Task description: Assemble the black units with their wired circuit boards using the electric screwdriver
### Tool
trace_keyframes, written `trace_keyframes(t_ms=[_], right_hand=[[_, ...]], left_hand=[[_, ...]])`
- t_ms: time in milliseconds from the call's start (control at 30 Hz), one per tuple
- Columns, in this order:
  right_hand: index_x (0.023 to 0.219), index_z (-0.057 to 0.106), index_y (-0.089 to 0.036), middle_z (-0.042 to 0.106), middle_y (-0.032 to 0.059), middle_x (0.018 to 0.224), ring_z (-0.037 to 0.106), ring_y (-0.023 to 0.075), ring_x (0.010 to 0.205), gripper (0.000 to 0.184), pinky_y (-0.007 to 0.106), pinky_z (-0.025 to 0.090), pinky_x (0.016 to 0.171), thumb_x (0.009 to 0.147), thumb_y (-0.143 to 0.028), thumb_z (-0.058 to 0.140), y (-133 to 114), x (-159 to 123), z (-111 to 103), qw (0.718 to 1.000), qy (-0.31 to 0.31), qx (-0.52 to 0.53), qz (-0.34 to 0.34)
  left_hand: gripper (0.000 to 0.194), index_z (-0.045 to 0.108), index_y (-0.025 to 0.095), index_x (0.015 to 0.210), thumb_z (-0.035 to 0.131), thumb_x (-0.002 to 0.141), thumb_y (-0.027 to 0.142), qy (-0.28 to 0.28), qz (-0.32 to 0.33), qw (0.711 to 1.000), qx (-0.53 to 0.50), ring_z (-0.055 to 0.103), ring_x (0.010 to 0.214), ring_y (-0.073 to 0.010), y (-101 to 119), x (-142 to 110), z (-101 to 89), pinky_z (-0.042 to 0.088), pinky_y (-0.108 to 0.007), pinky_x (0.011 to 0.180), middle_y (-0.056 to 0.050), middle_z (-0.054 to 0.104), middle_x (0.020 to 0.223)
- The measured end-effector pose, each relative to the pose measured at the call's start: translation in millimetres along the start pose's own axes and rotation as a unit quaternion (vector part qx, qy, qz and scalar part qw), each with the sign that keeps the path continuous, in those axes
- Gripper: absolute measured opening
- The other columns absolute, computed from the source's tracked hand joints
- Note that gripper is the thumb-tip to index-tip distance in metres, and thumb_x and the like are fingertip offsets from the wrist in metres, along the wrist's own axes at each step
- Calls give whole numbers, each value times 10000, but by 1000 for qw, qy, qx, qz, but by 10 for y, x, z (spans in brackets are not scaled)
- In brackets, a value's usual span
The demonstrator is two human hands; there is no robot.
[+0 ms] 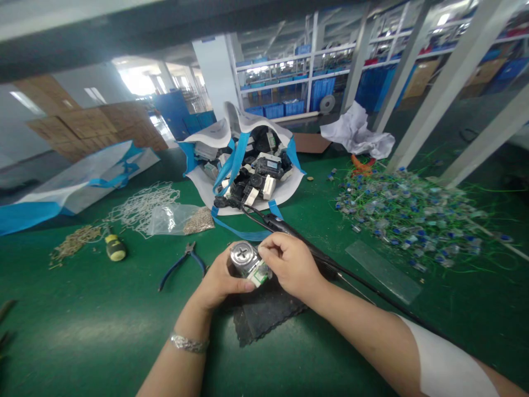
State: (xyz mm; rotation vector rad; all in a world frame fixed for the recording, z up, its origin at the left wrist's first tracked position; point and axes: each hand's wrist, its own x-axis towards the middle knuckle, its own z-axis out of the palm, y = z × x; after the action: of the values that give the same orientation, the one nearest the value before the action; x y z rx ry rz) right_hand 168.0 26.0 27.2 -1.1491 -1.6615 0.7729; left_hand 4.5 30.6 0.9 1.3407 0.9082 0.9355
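My left hand point(221, 284) grips a small part point(247, 263) with a round silver metal cap and a clear plastic body, holding it from below and the left. My right hand point(291, 264) pinches the same part from the right, fingers curled on its upper side. Both hands hover above a dark textured mat point(262, 317) on the green table point(82, 325). A black electric screwdriver with cable point(297, 237) lies just behind my right hand. A silver bracelet point(188, 343) sits on my left wrist.
An open white and blue bag point(248, 165) full of black and white parts stands behind. Blue-handled pliers point(182, 264), a yellow-handled tool point(114, 248), a clear bag of screws point(182, 219) and white netting point(142, 207) lie left. A heap of small clear and blue pieces point(405, 215) spreads right.
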Motion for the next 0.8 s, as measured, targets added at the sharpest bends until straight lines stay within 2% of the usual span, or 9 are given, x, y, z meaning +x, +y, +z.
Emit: trace_keyframes(t_ms=[333,533,800], right_hand=[[606,581,-128,574,-11,552,515,106,509,139,185,350,467,710,-40,554,-88,306,115,999,-29,-18,42],[578,578,-134,576,-11,548,509,108,495,155,197,339,470,695,-36,555,-131,429,170,998,-41,-36,42],[590,578,-125,573,-10,549,504,104,493,146,192,341,470,698,-31,548,-121,436,157,997,-50,-27,58]], left_hand=[[585,518,146,992,772,481,272,30,34,995,-94,522,880,-209,-160,41,-75,400,-276,755,-46,587,963],[539,524,149,1003,747,524,258,32,52,984,-166,529,885,-201,-165,48,-92,393,-285,791,-45,585,963],[558,536,146,995,765,499,263,38,47,985,-160,530,891,-209,-165,69,-84,389,-292,804,-46,595,958]])
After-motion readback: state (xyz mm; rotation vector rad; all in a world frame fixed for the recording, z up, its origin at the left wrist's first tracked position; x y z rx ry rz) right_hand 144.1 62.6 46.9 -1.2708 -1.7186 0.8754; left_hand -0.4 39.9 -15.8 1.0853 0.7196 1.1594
